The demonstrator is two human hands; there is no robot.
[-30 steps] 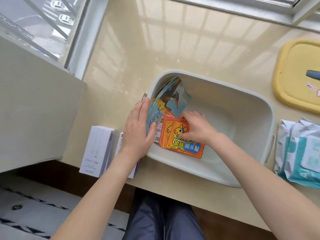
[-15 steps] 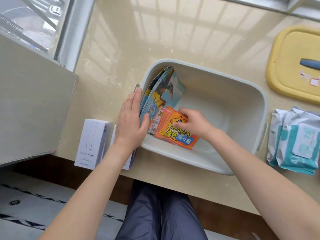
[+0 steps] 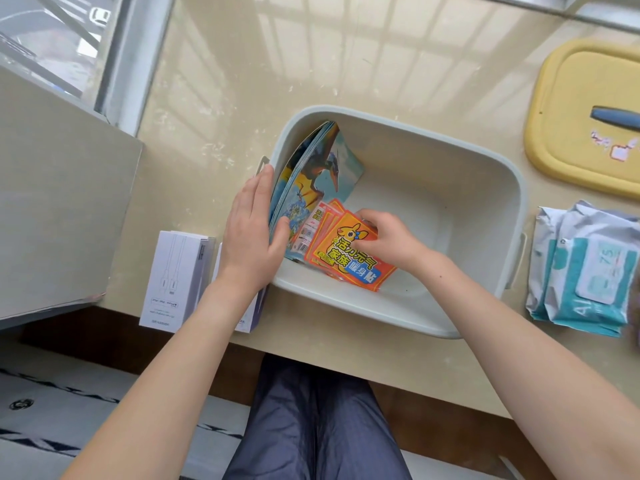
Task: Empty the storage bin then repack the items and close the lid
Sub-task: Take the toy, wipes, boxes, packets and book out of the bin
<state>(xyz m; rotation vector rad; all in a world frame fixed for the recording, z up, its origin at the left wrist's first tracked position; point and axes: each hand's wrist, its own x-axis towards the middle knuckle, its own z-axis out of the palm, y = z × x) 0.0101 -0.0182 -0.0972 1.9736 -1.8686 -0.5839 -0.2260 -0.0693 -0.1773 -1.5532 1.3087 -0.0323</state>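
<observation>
Barely any change since the earlier frames: right hand (image 3: 388,237) stays on the packets (image 3: 349,261), left hand (image 3: 251,230) stays flat at the bin's left end; packets sit maybe slightly lower in the near-left corner.

Bin (image 3: 450,168): pale grey plastic, rounded rectangle, smooth matte walls, on a glossy beige stone counter (image 3: 277,64). Open, lid off.

Inside the bin, left end: thin glossy books (image 3: 311,168), dinosaur cover, standing on edge and leaning against the left wall, pages fanned. Just right of them, touching: fan of flat orange foil-like packets, yellow panel with cartoon animal and blue label, tilted against the books. Rest of the bin floor bare.

Left hand: fingers straight and together, lying along the bin's left rim and the books' outer side, thumb pressed on the cover. Not clear if the fingers touch the books or only the rim. Right hand: fingers curled, pinching the top packet's upper corner.

Right of the bin, far side: yellow lid (image 3: 571,98), rounded, raised rim, blue handle (image 3: 616,117), small stickers. Right of the bin, near side: soft crinkled wipes packs (image 3: 585,268), white and teal, stacked. Left of the bin: white cardboard boxes (image 3: 173,278), slim, one partly under the left wrist. Below the bin, under the counter edge: dark trousers (image 3: 311,410).
</observation>
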